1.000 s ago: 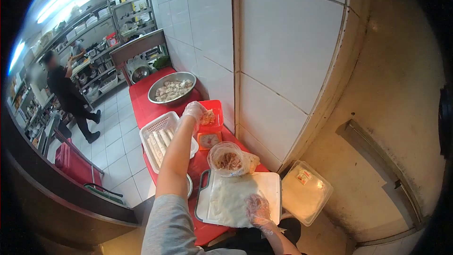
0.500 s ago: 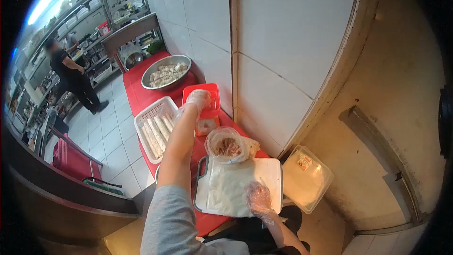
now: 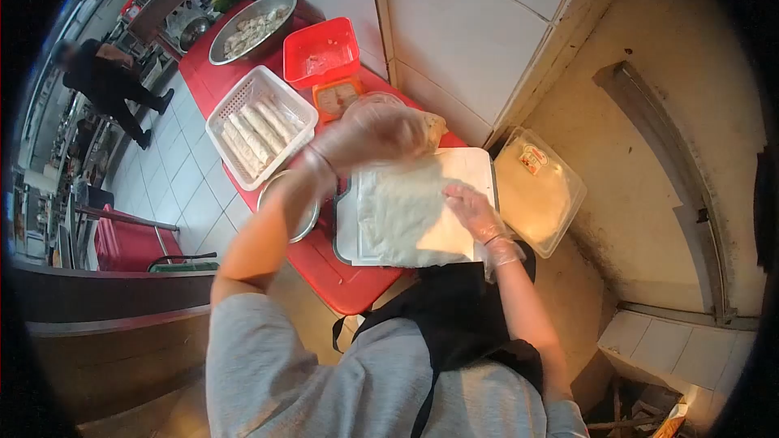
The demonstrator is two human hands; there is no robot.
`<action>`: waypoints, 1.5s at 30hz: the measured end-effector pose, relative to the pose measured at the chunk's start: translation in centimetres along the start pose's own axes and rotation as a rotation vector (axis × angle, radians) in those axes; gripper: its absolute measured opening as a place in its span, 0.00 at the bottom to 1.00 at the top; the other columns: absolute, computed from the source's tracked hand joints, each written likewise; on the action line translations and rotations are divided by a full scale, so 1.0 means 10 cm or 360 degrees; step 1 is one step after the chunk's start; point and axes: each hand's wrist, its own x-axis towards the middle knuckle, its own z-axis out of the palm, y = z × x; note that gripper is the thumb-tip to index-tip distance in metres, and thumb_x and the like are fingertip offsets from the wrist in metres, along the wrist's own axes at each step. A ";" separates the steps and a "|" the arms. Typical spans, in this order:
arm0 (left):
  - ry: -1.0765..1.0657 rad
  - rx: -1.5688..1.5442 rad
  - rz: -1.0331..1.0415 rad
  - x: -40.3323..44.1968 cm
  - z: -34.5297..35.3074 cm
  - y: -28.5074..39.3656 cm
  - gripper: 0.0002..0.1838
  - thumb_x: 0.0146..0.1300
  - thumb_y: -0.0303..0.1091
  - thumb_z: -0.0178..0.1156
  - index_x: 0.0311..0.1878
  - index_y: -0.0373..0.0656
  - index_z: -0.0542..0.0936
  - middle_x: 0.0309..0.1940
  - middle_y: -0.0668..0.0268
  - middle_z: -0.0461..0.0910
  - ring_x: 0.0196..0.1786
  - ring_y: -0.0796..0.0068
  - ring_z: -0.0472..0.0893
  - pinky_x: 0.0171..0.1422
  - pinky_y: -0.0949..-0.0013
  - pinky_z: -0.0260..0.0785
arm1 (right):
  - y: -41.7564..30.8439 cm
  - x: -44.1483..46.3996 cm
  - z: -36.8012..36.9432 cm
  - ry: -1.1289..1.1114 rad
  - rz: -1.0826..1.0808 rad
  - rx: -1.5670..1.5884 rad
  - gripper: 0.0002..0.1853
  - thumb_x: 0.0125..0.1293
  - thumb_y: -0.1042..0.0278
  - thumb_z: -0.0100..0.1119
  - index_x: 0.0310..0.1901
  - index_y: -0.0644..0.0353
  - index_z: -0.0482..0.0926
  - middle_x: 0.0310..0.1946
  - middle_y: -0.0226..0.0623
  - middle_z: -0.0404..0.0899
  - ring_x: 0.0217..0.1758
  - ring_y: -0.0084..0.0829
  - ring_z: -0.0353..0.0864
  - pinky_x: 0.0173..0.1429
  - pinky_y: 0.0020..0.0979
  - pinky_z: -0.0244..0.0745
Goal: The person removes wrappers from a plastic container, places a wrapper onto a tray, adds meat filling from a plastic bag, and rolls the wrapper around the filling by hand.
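Observation:
My left hand, in a clear plastic glove, passes over the bag of minced filling and the far edge of the cutting board. It is smeared by motion, so its fingers and anything in them cannot be made out. A thin white wrapper sheet lies flat on the white cutting board. My gloved right hand rests at the sheet's right side, fingers stretched out over it. Most of the filling bag is hidden behind my left hand.
White rolls lie in a white basket on the red table. Behind are an orange scale, a red container and a metal bowl of pale pieces. A clear lidded box sits right; a person stands far left.
My left hand has left the red container and come back toward the board. My right hand has shifted on the sheet's right side. The view has tilted downward.

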 end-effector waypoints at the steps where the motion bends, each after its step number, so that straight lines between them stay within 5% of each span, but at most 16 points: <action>1: -0.0044 -0.1460 -0.0387 -0.02 0.38 0.07 0.23 0.56 0.28 0.69 0.55 0.42 0.75 0.41 0.64 0.78 0.45 0.71 0.78 0.50 0.69 0.72 | -0.06 0.01 -0.04 -0.0015 0.0084 0.0178 0.17 0.70 0.64 0.60 0.57 0.61 0.80 0.60 0.42 0.77 0.66 0.34 0.72 0.73 0.34 0.63; 2: 0.0103 -0.2201 -0.0788 -0.03 0.76 0.13 0.31 0.54 0.29 0.71 0.63 0.42 0.73 0.42 0.62 0.78 0.46 0.67 0.79 0.52 0.67 0.73 | -0.17 -0.03 -0.08 -0.0003 0.0119 0.0200 0.21 0.70 0.63 0.61 0.61 0.60 0.77 0.62 0.39 0.76 0.67 0.31 0.72 0.72 0.32 0.63; 3: 0.0044 -0.1267 -0.0593 -0.09 0.84 0.50 0.41 0.53 0.32 0.73 0.70 0.42 0.67 0.46 0.58 0.78 0.50 0.63 0.79 0.57 0.65 0.73 | -0.11 -0.03 -0.06 -0.0027 0.0078 0.0346 0.23 0.69 0.62 0.63 0.63 0.60 0.75 0.62 0.39 0.75 0.67 0.31 0.71 0.73 0.33 0.63; 6: 0.0273 -0.0740 -0.0627 -0.34 1.63 0.53 0.55 0.49 0.40 0.77 0.77 0.45 0.56 0.69 0.50 0.66 0.70 0.51 0.67 0.76 0.55 0.57 | 0.01 -0.11 -0.01 -0.0092 -0.0054 0.0433 0.31 0.65 0.60 0.67 0.67 0.58 0.71 0.65 0.40 0.73 0.69 0.34 0.70 0.74 0.35 0.63; 9: 0.0441 -0.0884 -0.0781 -0.47 1.82 0.62 0.52 0.48 0.33 0.77 0.76 0.46 0.58 0.70 0.51 0.64 0.72 0.48 0.66 0.74 0.55 0.61 | -0.26 -0.15 0.11 -0.0128 -0.0304 -0.0257 0.37 0.59 0.60 0.72 0.69 0.57 0.69 0.66 0.42 0.72 0.71 0.39 0.68 0.74 0.38 0.63; 11: 0.0602 -0.0776 -0.0731 -0.49 2.00 0.62 0.43 0.49 0.33 0.76 0.69 0.46 0.68 0.62 0.56 0.74 0.64 0.53 0.74 0.69 0.56 0.67 | -0.13 -0.11 0.24 -0.0155 -0.0560 -0.0825 0.38 0.55 0.61 0.75 0.68 0.57 0.70 0.66 0.44 0.72 0.72 0.42 0.67 0.72 0.41 0.65; 18: 0.0671 -0.0506 -0.0664 -0.64 2.36 0.44 0.28 0.51 0.34 0.75 0.57 0.45 0.79 0.51 0.58 0.82 0.53 0.57 0.82 0.58 0.60 0.76 | 0.02 -0.10 0.30 -0.0111 -0.0732 -0.0779 0.29 0.47 0.79 0.63 0.57 0.57 0.81 0.56 0.48 0.78 0.58 0.49 0.77 0.66 0.42 0.70; 21: 0.0702 -0.0723 -0.0606 -0.55 1.80 0.70 0.26 0.52 0.35 0.76 0.55 0.43 0.81 0.49 0.57 0.83 0.53 0.58 0.83 0.57 0.61 0.77 | 0.15 -0.11 0.31 -0.0126 -0.0674 -0.0839 0.28 0.49 0.79 0.65 0.57 0.56 0.81 0.48 0.45 0.82 0.54 0.49 0.79 0.63 0.41 0.73; 25: 0.0888 -0.1350 -0.0706 -0.55 1.75 0.80 0.19 0.53 0.31 0.75 0.49 0.43 0.85 0.46 0.58 0.84 0.53 0.59 0.83 0.59 0.62 0.75 | -0.04 -0.16 0.23 -0.0118 -0.0322 0.0081 0.18 0.52 0.74 0.69 0.47 0.58 0.84 0.40 0.42 0.83 0.50 0.48 0.80 0.58 0.41 0.73; 31: 0.0770 -0.1238 -0.0713 -0.65 2.05 0.67 0.10 0.60 0.24 0.69 0.46 0.41 0.87 0.49 0.59 0.84 0.55 0.65 0.82 0.60 0.65 0.75 | 0.05 -0.12 0.40 0.0038 -0.0540 -0.0375 0.09 0.53 0.70 0.73 0.36 0.61 0.84 0.37 0.42 0.82 0.46 0.44 0.80 0.54 0.40 0.73; 34: 0.0705 -0.1142 -0.0705 -0.70 1.98 0.63 0.14 0.59 0.22 0.68 0.49 0.41 0.86 0.50 0.59 0.83 0.54 0.65 0.83 0.59 0.66 0.76 | 0.07 -0.10 0.39 -0.0013 -0.0599 -0.0392 0.15 0.52 0.67 0.73 0.42 0.58 0.84 0.39 0.42 0.82 0.46 0.44 0.79 0.55 0.42 0.73; 36: 0.0749 -0.1752 -0.0779 -0.60 1.88 0.74 0.15 0.59 0.21 0.68 0.50 0.42 0.85 0.51 0.59 0.82 0.52 0.64 0.84 0.57 0.65 0.77 | 0.03 -0.11 0.36 -0.0088 -0.0426 -0.0089 0.18 0.52 0.63 0.73 0.46 0.55 0.83 0.41 0.42 0.81 0.47 0.44 0.79 0.57 0.43 0.72; 38: 0.0783 -0.1877 -0.0755 -0.57 1.87 0.80 0.18 0.58 0.19 0.67 0.53 0.43 0.84 0.53 0.59 0.82 0.52 0.64 0.84 0.57 0.65 0.77 | -0.01 -0.11 0.39 0.0041 -0.0713 -0.0518 0.22 0.52 0.59 0.73 0.49 0.53 0.82 0.43 0.41 0.81 0.48 0.43 0.79 0.61 0.43 0.69; 40: 0.0824 -0.1498 -0.0627 -0.63 1.99 0.73 0.22 0.57 0.19 0.67 0.56 0.44 0.82 0.54 0.59 0.81 0.53 0.64 0.83 0.58 0.64 0.76 | 0.18 -0.10 0.50 0.0191 -0.0896 -0.1056 0.24 0.53 0.56 0.72 0.52 0.51 0.82 0.43 0.39 0.81 0.50 0.42 0.79 0.67 0.42 0.65; 43: 0.0702 -0.1078 -0.0456 -0.73 2.12 0.59 0.26 0.58 0.21 0.68 0.61 0.46 0.79 0.53 0.60 0.81 0.55 0.61 0.81 0.61 0.63 0.74 | -0.12 -0.06 0.42 -0.0279 -0.0487 -0.1197 0.23 0.54 0.58 0.71 0.52 0.51 0.83 0.43 0.38 0.82 0.52 0.42 0.78 0.68 0.40 0.65; 45: 0.0591 -0.0988 -0.0683 -0.80 2.09 0.67 0.27 0.58 0.24 0.69 0.62 0.46 0.79 0.53 0.61 0.81 0.56 0.60 0.81 0.62 0.63 0.72 | 0.14 -0.08 0.48 -0.0149 -0.0690 -0.1073 0.18 0.54 0.60 0.70 0.48 0.51 0.84 0.41 0.39 0.82 0.51 0.42 0.79 0.66 0.41 0.67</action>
